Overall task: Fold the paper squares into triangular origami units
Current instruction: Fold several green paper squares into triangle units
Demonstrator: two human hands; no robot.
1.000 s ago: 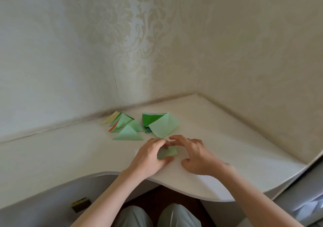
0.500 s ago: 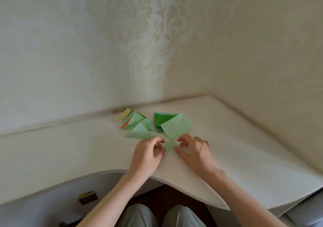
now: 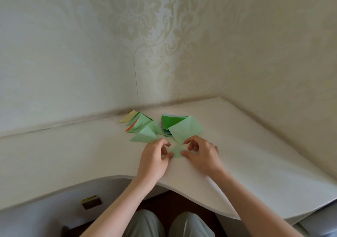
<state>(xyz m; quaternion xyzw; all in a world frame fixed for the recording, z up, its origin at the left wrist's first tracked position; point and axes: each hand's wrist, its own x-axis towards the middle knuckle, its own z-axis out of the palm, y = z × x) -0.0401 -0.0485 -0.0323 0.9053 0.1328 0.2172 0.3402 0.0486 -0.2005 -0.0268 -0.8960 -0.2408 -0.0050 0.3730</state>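
Note:
A small light-green folded paper piece (image 3: 176, 152) lies on the white desk (image 3: 255, 160) between my hands. My left hand (image 3: 155, 158) pinches its left edge with thumb and curled fingers. From the other side my right hand (image 3: 202, 154) pinches its right edge, thumb tip on the paper. Most of the piece is hidden by my fingers. Behind it a creased light-green square (image 3: 186, 130) leans on a stack of coloured paper squares (image 3: 170, 123). To the left lies a fan of folded triangles (image 3: 144, 129), mostly light green, with a yellow one (image 3: 128, 117) at the back.
The desk sits in a wallpapered corner, with walls close behind and to the right. Its curved front edge (image 3: 182, 187) runs just below my wrists, above my knees. A small dark box (image 3: 91, 202) sits low on the left under the desk.
My hands have slid a little toward the paper piles and closed in on the small green piece, which now shows less between my fingers. The camera has shifted its aim slightly.

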